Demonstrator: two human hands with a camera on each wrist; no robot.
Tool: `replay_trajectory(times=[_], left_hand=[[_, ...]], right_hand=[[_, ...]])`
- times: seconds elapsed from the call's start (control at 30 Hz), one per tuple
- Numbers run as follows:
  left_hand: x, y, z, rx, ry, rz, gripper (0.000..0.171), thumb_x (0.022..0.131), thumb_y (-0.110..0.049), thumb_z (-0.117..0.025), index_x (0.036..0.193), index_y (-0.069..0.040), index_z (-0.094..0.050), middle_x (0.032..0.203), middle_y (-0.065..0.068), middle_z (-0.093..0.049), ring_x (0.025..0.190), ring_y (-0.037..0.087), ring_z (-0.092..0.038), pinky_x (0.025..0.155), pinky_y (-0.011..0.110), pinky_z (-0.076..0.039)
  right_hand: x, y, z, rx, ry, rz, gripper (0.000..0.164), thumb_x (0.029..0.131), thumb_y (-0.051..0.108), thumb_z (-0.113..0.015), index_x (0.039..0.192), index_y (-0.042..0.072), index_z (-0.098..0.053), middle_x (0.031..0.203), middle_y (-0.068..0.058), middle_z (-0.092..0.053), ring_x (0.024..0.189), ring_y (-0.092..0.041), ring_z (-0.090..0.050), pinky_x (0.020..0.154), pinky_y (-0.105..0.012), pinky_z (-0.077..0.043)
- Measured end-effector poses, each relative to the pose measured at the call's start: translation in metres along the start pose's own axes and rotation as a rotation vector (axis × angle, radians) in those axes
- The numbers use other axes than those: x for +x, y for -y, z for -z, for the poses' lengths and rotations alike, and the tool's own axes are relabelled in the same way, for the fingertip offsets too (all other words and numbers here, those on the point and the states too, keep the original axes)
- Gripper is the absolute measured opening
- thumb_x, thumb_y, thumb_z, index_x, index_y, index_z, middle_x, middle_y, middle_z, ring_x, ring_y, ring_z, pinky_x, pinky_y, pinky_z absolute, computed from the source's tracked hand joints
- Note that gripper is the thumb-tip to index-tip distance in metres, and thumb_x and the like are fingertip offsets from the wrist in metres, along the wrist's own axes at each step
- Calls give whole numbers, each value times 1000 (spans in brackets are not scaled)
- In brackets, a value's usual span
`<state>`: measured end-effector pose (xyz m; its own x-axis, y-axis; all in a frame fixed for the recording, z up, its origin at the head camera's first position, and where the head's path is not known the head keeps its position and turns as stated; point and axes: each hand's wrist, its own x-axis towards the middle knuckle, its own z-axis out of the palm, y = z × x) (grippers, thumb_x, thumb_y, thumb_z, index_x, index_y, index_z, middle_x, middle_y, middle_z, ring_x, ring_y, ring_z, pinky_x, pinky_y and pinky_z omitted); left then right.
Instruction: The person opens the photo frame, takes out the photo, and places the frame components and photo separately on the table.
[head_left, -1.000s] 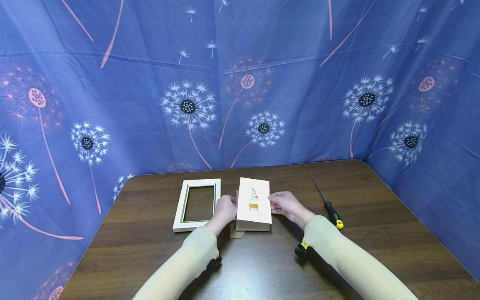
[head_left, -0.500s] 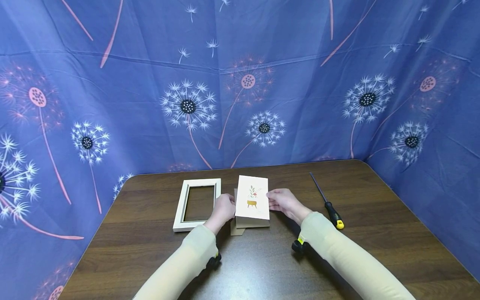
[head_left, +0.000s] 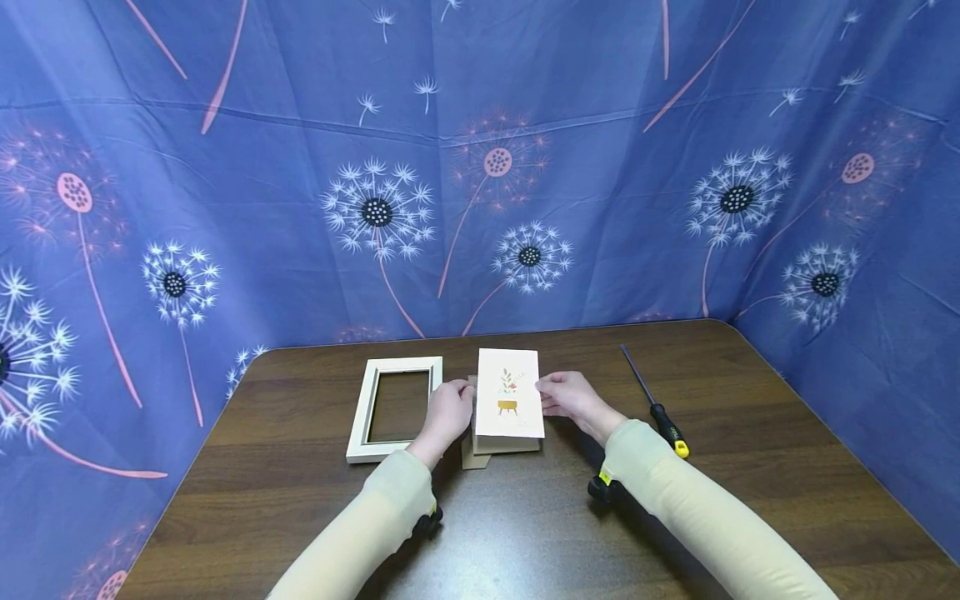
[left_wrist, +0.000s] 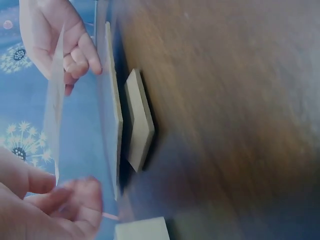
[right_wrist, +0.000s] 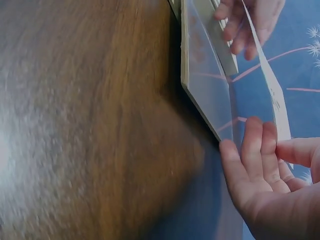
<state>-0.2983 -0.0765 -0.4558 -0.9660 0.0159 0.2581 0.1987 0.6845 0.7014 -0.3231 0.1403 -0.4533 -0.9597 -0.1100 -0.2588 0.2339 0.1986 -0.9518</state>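
A white picture card (head_left: 508, 390) printed with a plant in a yellow pot is held up level by its two side edges. My left hand (head_left: 451, 409) pinches its left edge, and my right hand (head_left: 576, 400) pinches the right edge between thumb and fingers. Beneath it, apart from the card, lies a glossy-topped board (right_wrist: 207, 75) that mirrors the curtain. In the left wrist view a beige flap (left_wrist: 142, 120) angles out below this board. Some fingertips of my right hand are close to the board's edge; whether they touch it I cannot tell.
A white picture frame (head_left: 360, 434) with an open middle lies left of my left hand. To the right lies a screwdriver (head_left: 661, 414) with a black and yellow handle. A blue dandelion-print curtain (head_left: 615, 208) hangs behind the wooden table (head_left: 300, 517).
The card, in both hands, has shifted slightly away from me, moving a little left and then back right. The board under it also sits a touch farther up the view.
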Motion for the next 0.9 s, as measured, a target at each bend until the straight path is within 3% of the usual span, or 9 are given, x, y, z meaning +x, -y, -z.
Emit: replay_trajectory(times=[0.07, 0.2, 0.33, 0.47, 0.67, 0.8, 0.9], left_hand=[[1, -3, -1, -57, -9, 1, 19, 91, -10, -58, 97, 2, -71, 86, 13, -71, 80, 26, -66, 71, 37, -55], [4, -8, -3, -172, 12, 88, 16, 88, -14, -64, 94, -2, -72, 74, 4, -67, 62, 10, -54, 56, 24, -47], [6, -12, -5, -242, 18, 135, 12, 86, -11, -66, 92, -1, -71, 71, 3, -67, 59, 12, -57, 51, 21, -46], [7, -19, -10, -282, 36, 160, 13, 87, -11, -65, 93, -1, -69, 73, 5, -68, 61, 18, -63, 50, 23, -50], [9, -31, -19, -344, 57, 179, 17, 90, -10, -60, 102, 0, -68, 77, 7, -68, 54, 12, -59, 53, 33, -57], [8, -42, -25, -353, 91, 183, 26, 93, -8, -50, 113, 1, -65, 90, 10, -68, 53, 11, -53, 50, 24, -51], [6, -53, -29, -367, 138, 187, 34, 94, -7, -45, 123, 2, -59, 108, 14, -67, 69, 12, -58, 60, 22, -49]], right_hand=[[0, 1, 3, -24, -4, 1, 27, 95, 9, -52, 112, -12, -54, 82, -12, -62, 70, -17, -62, 73, -35, -59], [-1, 2, 8, -27, -2, 18, 27, 96, 10, -50, 112, -11, -54, 85, -14, -61, 72, -20, -62, 75, -38, -58], [-3, 3, 13, -12, -3, 31, 29, 95, 12, -51, 112, -11, -53, 86, -14, -60, 71, -19, -61, 76, -38, -58], [-4, 4, 20, -10, -13, 41, 29, 95, 12, -53, 112, -11, -53, 81, -9, -60, 71, -18, -61, 72, -35, -58], [-2, 3, 33, -9, -38, 55, 30, 96, 12, -53, 113, -12, -53, 79, -6, -60, 69, -14, -59, 68, -29, -57], [-2, 3, 43, -28, -58, 62, 32, 96, 12, -52, 116, -13, -52, 78, -3, -60, 68, -11, -58, 67, -26, -57], [-2, 3, 53, -47, -80, 65, 34, 97, 13, -52, 118, -13, -52, 78, -1, -60, 70, -12, -59, 69, -28, -57]])
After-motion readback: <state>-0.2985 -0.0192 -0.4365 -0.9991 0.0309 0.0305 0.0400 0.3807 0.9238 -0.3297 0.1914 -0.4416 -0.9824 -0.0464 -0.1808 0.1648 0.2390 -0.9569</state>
